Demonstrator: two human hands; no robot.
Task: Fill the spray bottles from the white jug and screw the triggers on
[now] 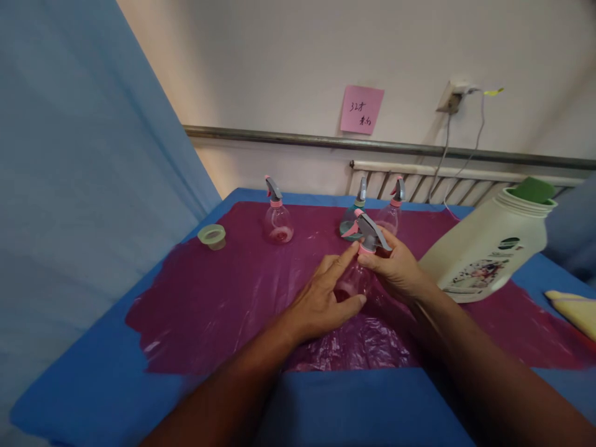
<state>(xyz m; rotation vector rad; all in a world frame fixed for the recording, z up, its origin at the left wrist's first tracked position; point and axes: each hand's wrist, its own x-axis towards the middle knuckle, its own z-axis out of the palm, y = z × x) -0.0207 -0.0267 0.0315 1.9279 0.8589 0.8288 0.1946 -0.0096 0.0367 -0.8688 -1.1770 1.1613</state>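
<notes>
A clear spray bottle (pixel 356 278) with a pink collar and a grey and pink trigger head stands between my hands. My left hand (pixel 326 295) is wrapped around the bottle's body, with the thumb at the near side and the index finger reaching up to the collar. My right hand (pixel 398 267) grips the collar and the trigger head from the right. Just behind are a bluish spray bottle (pixel 349 218) and another pink-collared spray bottle (pixel 390 214), both partly covered. A third spray bottle (pixel 279 222) stands apart to the left, with a little pinkish content at its bottom.
A purple plastic sheet (pixel 209 304) covers much of the blue table (pixel 93 372). At the left sits a small pale-green cup (pixel 213 236). To the right, a large cut-open jug (pixel 488 248) leans with a green sponge (pixel 533 189) in its mouth. A yellow cloth (pixel 572 310) lies far right.
</notes>
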